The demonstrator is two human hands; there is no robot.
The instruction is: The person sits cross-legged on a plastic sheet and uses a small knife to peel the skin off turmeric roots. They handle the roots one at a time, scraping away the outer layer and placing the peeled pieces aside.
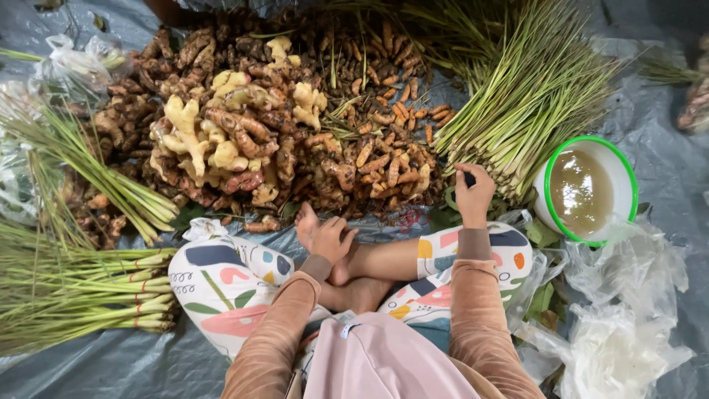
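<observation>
Beside the right hand point(473, 193), a green-rimmed bowl point(624, 171) holds murky water.

The heap of roots point(281, 125) at twelve o'clock is brown and rusty orange, with pale yellow ginger point(199, 140) in its middle. Lemongrass bundles point(81, 288) at nine o'clock run green to cream, tied with red bands. At three o'clock a white bowl point(624, 192) has a bright green rim and holds murky tan water. The trousers point(221, 284) are white with navy, coral and green shapes; the sleeves point(480, 325) are brownish pink. The ground sheet point(665, 111) is grey.
</observation>
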